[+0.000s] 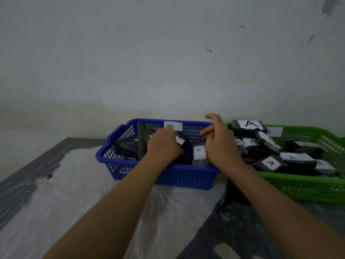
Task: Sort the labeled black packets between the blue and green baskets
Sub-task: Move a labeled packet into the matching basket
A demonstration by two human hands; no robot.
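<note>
A blue basket (179,177) tagged B stands in the middle, and a green basket (306,187) tagged A sits to its right. Several black packets with white B labels lie in the blue one, one of them (198,153) near the right wall. The green one is piled with several packets marked A (270,163). My left hand (164,144) reaches into the blue basket, fingers curled down onto a black packet (182,142); the grip is partly hidden. My right hand (220,144) hovers above the blue basket's right end, fingers loosely spread and holding nothing.
Both baskets stand on a surface covered with wrinkled clear plastic sheet (78,193) over dark cloth (233,227). A pale wall (168,62) rises directly behind the baskets. The surface's left edge runs diagonally at the far left.
</note>
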